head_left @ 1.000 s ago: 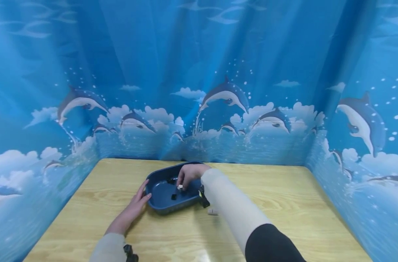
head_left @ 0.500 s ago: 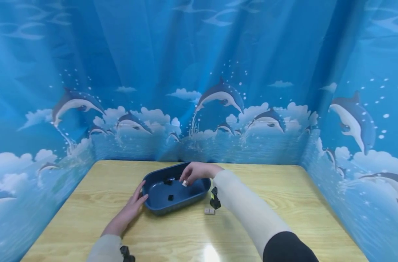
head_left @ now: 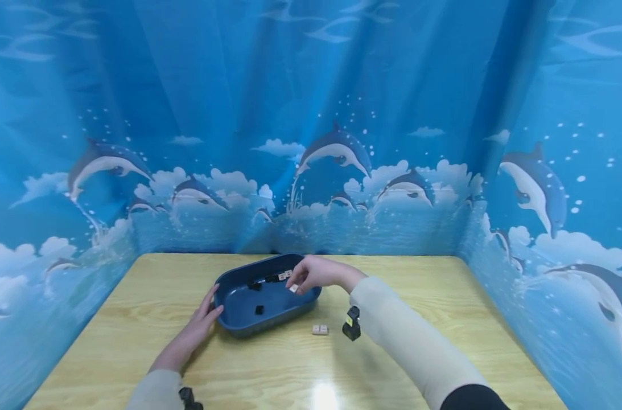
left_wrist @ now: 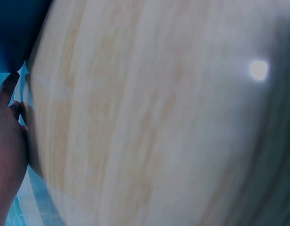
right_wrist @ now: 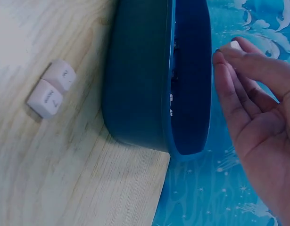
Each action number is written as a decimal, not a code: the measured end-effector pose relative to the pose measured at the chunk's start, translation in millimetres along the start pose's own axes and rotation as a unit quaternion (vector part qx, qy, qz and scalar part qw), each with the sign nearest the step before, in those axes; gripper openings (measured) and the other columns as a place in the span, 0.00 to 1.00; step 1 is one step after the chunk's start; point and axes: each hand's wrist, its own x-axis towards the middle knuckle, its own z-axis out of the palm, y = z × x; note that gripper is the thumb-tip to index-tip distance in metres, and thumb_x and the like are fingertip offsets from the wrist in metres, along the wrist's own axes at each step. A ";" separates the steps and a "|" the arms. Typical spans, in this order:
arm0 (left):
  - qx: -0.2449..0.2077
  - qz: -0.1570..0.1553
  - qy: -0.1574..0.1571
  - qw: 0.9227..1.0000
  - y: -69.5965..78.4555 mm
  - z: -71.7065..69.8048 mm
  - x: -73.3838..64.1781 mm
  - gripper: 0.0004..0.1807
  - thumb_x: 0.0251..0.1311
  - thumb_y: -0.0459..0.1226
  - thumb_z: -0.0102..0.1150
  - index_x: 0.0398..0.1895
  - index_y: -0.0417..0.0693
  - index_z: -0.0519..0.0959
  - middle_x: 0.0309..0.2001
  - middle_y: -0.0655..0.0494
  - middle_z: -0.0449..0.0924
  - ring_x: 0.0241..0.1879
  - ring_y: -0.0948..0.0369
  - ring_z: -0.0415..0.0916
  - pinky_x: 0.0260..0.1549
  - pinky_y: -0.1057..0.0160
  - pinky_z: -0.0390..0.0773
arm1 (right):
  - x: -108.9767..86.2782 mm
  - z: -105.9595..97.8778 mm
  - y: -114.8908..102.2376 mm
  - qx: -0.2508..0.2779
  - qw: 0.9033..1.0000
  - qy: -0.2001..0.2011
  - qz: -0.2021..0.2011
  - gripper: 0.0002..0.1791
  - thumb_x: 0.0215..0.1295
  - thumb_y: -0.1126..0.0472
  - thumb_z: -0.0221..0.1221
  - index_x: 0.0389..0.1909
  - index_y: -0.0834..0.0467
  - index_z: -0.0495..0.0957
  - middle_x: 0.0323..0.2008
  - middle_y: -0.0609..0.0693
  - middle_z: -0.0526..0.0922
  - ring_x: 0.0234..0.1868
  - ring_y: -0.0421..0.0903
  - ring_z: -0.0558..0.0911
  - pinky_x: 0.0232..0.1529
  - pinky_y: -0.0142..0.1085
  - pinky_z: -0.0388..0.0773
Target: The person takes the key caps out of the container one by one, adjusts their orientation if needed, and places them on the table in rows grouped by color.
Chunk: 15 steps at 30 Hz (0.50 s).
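A white keycap [head_left: 293,288] is pinched between the thumb and fingertips of my right hand [head_left: 313,273], above the right part of a dark blue basin [head_left: 270,326]. Inside the basin lie black keycaps [head_left: 259,310] and, by its back wall, two white keycaps [head_left: 285,275]. My left hand [head_left: 200,322] touches the basin's left end with spread fingers. Seen from the right wrist, the held keycap [right_wrist: 236,45] is mostly covered by my fingertips. The left wrist view catches only part of my left hand [left_wrist: 8,146] beside the basin.
Two white keycaps [head_left: 320,329] sit side by side on the wooden table [head_left: 418,307], in front of the basin; one carries a printed 7 [right_wrist: 48,99]. A blue dolphin curtain [head_left: 311,114] hangs behind the table and along its sides.
My right hand has risen from low inside the basin and drawn right, carrying the white keycap. The two white keycaps by the back wall have come into sight. My left hand stays at the basin.
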 end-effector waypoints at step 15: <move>-0.015 0.010 -0.012 1.000 2.0 -0.7 -0.5 0.35 0.76 0.40 0.40 0.78 0.47 0.38 0.72 0.24 0.36 0.70 0.31 0.39 0.66 0.34 0.39 | -52.3 11.7 3.9 0.022 0.999 0.032 -0.038 0.10 0.65 0.65 0.63 0.46 0.55 0.86 0.41 0.41 0.85 0.40 0.38 0.83 0.41 0.33 0.81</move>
